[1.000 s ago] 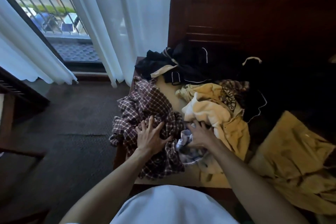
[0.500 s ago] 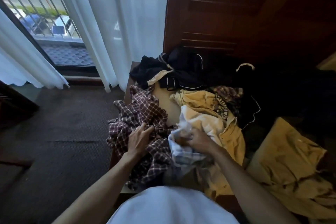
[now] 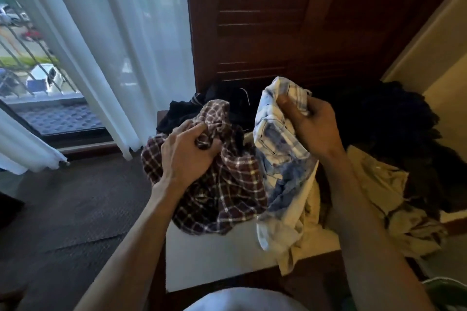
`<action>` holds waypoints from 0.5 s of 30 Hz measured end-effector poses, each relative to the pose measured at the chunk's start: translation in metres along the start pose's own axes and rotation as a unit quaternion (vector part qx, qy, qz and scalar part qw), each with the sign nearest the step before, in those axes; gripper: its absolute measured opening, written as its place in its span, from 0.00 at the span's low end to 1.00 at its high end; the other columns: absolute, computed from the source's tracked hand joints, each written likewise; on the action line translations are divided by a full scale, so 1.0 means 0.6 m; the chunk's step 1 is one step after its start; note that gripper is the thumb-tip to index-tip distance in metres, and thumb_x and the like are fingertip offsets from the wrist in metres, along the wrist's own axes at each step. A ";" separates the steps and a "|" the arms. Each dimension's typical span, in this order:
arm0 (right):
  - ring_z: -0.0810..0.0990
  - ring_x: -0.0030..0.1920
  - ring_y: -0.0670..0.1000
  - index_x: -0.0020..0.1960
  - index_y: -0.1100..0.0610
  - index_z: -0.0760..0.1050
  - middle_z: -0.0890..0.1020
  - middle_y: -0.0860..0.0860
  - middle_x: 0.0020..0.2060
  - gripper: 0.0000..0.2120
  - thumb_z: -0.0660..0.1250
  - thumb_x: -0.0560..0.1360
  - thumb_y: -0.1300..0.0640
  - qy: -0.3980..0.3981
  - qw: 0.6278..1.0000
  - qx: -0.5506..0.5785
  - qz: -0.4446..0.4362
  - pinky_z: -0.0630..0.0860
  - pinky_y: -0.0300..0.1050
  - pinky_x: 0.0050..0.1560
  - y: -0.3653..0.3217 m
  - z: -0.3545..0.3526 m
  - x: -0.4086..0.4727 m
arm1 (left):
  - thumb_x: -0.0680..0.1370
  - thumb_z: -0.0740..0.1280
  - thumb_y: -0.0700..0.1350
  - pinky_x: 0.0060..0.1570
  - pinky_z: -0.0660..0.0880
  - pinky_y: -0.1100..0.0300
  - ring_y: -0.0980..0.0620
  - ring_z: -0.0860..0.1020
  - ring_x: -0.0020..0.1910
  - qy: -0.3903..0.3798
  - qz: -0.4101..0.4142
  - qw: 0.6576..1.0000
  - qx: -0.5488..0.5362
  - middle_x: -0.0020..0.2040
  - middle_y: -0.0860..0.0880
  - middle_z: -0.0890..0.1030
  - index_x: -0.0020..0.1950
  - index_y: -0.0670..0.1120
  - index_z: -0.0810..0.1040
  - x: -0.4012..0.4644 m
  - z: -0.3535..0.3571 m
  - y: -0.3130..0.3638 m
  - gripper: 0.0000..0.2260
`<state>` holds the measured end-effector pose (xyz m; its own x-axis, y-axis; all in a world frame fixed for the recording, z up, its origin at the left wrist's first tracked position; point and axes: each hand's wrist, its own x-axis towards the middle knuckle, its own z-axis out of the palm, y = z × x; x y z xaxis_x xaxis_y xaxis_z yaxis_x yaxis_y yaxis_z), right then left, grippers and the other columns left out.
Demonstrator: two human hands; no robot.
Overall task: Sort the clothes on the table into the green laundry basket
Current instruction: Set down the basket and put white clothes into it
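Home bedroom: sheer curtains (image 3: 101,58), louvered wardrobe (image 3: 265,20).

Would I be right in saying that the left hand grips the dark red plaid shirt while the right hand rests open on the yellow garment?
Not quite: in the head view the right hand grips the pale blue-and-white checked garment, lifted above the table. The left hand does grip the dark red plaid shirt.

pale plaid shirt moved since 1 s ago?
Yes. The right hand has lifted the pale plaid shirt off the table; it hangs in front of the dark louvred door.
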<state>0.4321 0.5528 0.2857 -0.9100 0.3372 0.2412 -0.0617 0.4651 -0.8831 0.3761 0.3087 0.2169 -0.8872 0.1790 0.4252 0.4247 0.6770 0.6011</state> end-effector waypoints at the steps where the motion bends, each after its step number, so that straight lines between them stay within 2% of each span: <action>1: 0.85 0.45 0.54 0.54 0.55 0.83 0.86 0.55 0.43 0.14 0.68 0.79 0.45 0.023 1.000 -0.002 -0.009 0.81 0.56 0.48 -0.014 -0.006 -0.005 | 0.71 0.63 0.61 0.40 0.75 0.54 0.52 0.74 0.40 0.004 0.018 1.000 -0.015 0.39 0.59 0.71 0.42 0.49 0.80 0.009 -0.006 0.018 0.17; 5: 0.83 0.44 0.54 0.51 0.54 0.81 0.85 0.53 0.43 0.20 0.66 0.76 0.38 0.100 0.991 -0.077 -0.039 0.79 0.59 0.46 -0.050 -0.031 -0.030 | 0.72 0.65 0.63 0.40 0.78 0.52 0.52 0.76 0.40 -0.007 0.079 0.995 -0.060 0.42 0.58 0.76 0.45 0.49 0.82 0.035 -0.015 0.083 0.18; 8: 0.80 0.38 0.52 0.44 0.51 0.79 0.80 0.47 0.36 0.16 0.64 0.74 0.39 0.152 0.976 -0.142 -0.067 0.78 0.56 0.41 -0.065 -0.077 -0.065 | 0.72 0.66 0.63 0.37 0.76 0.53 0.53 0.73 0.37 -0.019 0.111 0.990 -0.090 0.38 0.60 0.70 0.42 0.51 0.81 0.036 -0.003 0.136 0.16; 12: 0.75 0.32 0.54 0.37 0.46 0.74 0.76 0.45 0.31 0.11 0.64 0.75 0.42 0.200 0.950 -0.215 -0.106 0.76 0.55 0.36 -0.077 -0.172 -0.128 | 0.72 0.66 0.64 0.34 0.74 0.54 0.53 0.75 0.36 -0.035 0.161 0.981 -0.105 0.38 0.56 0.74 0.43 0.52 0.82 0.007 0.020 0.217 0.17; 15: 0.78 0.33 0.57 0.39 0.53 0.77 0.80 0.52 0.33 0.13 0.66 0.75 0.45 0.255 0.921 -0.261 -0.135 0.76 0.54 0.36 -0.082 -0.260 -0.182 | 0.73 0.66 0.63 0.32 0.70 0.57 0.55 0.72 0.34 -0.041 0.200 0.970 -0.131 0.37 0.56 0.73 0.39 0.53 0.78 -0.019 0.033 0.290 0.14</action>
<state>0.5985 0.6208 0.3658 -0.5712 0.4308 0.6987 0.0697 0.8736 -0.4816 0.4564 0.4385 0.3031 -0.6494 0.4534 0.6105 0.7591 0.3394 0.5555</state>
